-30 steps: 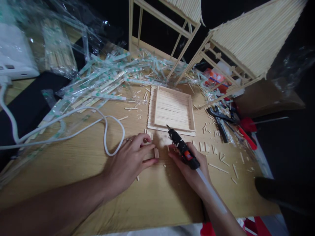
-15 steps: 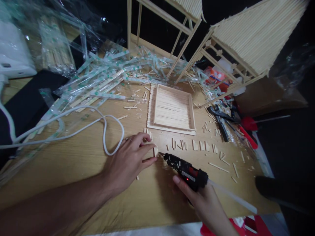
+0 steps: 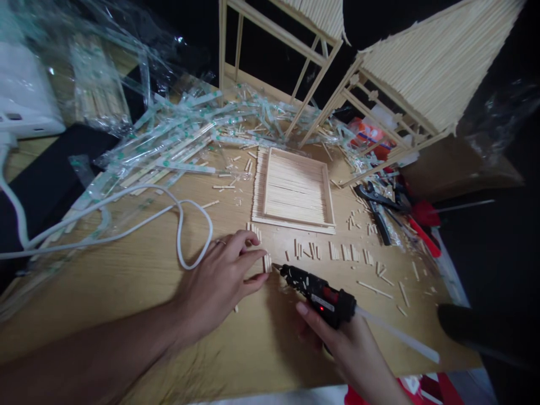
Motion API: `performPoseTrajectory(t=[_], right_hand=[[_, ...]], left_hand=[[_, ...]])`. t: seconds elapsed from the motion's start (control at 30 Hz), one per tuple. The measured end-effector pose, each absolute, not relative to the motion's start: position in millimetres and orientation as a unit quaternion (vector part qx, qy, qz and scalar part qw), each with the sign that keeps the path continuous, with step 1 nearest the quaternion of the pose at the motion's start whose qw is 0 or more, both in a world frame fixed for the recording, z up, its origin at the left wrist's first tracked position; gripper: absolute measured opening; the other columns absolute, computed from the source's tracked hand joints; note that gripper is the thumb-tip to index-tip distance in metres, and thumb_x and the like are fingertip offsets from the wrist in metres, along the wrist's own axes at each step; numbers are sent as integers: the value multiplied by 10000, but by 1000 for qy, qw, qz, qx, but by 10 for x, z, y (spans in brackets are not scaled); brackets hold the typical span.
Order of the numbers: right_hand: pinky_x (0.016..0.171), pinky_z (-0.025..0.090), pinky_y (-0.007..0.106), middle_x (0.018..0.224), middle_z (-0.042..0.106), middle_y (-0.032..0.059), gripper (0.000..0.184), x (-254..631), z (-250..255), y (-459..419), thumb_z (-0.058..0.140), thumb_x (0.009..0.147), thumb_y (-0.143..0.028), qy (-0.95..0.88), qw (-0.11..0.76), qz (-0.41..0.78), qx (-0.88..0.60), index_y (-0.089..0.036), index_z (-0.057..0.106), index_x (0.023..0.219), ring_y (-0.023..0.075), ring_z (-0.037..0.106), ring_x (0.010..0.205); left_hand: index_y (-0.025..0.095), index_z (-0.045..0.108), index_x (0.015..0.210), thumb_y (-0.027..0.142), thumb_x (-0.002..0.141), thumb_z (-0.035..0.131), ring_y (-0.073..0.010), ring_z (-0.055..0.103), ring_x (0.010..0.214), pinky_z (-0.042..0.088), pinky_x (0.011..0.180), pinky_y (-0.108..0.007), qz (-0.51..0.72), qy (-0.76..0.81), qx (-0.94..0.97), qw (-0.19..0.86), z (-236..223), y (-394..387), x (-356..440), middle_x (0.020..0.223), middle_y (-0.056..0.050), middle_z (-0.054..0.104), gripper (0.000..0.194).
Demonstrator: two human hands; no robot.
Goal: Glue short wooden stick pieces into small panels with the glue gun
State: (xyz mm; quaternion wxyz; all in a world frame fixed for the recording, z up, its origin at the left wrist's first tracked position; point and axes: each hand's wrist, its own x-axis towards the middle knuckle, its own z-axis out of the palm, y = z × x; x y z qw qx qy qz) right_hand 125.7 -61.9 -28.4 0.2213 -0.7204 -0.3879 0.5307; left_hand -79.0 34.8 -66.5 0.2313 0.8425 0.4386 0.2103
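My left hand [image 3: 221, 278] lies on the wooden table [image 3: 139, 292], its fingertips pressed together on a small bundle of short wooden sticks [image 3: 266, 262]. A ring shows on one finger. My right hand [image 3: 343, 337] grips a black glue gun [image 3: 316, 292] with a white glue stick out of its back. The gun's nozzle points left and sits right beside the stick bundle. Beyond both hands lies a square tray of glued sticks [image 3: 295, 188].
Short cut sticks [image 3: 337, 250] are scattered before the tray. A white cable [image 3: 185, 225] loops at the left. Plastic wrappers and packed sticks [image 3: 177, 140] pile at the back. Two stick-built frames with roofs [image 3: 413, 79] stand behind. Pliers and red-handled tools [image 3: 388, 208] lie at the right.
My right hand drew the glue gun back from the tray's front edge and turned its nozzle left to the stick bundle. My left hand stayed where it was.
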Motion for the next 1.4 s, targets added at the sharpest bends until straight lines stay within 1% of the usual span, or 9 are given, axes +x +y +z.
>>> performPoseTrajectory(t=[0.2,0.37,0.5,0.6,0.7,0.83,1.03,1.17,1.4], right_hand=[[442,433,211,516,572,-4,361,1245,-233,-618,607,803,-504,-377,205,535,-728,-189,550,636,111,524,462],[424,414,224,499,564,-9,373,1245,-196,-670,616,780,-534,-371,196,530,-737,-202,542,627,121,521,444],[452,413,241,521,575,-1,365,1264,-127,-666,593,799,-528,-389,185,519,-738,-203,551,638,138,530,474],[487,409,241,615,610,4,296,1305,-138,-554,621,789,-488,-449,207,449,-744,-202,578,727,148,546,540],[556,406,237,718,622,-2,195,1352,-238,-340,635,799,-400,-545,220,339,-734,-216,571,809,149,554,616],[644,411,244,806,607,14,140,1376,-363,-55,634,801,-333,-632,208,243,-706,-210,587,850,164,571,717],[659,422,244,804,621,18,89,1352,-369,51,610,811,-280,-663,198,254,-676,-221,630,874,167,590,731],[672,425,252,800,623,19,66,1312,-353,10,604,819,-290,-647,201,266,-686,-226,610,831,168,592,729],[643,429,249,791,637,21,137,1275,-319,-66,624,804,-337,-628,189,262,-708,-223,596,875,178,594,717]], left_hand=[[223,649,1040,288,811,640,-204,569,960,463,848,-370,218,433,843,232,-664,347,-793,1108,-49,541,238],[230,651,1035,290,821,630,-199,577,943,465,840,-371,214,435,843,234,-650,343,-795,1117,-47,540,223],[229,655,1026,292,813,638,-206,577,944,464,844,-377,210,440,840,238,-644,345,-791,1113,-49,545,222],[236,654,1028,279,812,639,-207,576,941,461,841,-374,208,440,841,236,-648,344,-789,1115,-46,547,221],[241,648,1049,285,806,649,-208,576,940,459,842,-374,204,440,840,242,-657,340,-792,1126,-44,542,247],[235,643,1044,288,812,646,-198,572,931,463,830,-365,216,439,838,241,-670,336,-793,1125,-38,540,238],[230,630,1052,283,802,660,-198,566,944,467,832,-367,220,437,839,238,-676,333,-793,1133,-36,540,257],[225,625,1024,287,802,661,-204,563,960,470,841,-372,216,434,840,243,-666,331,-796,1143,-38,541,234],[224,611,1033,296,804,659,-211,558,981,473,849,-376,211,433,841,245,-672,334,-807,1168,-42,530,245]])
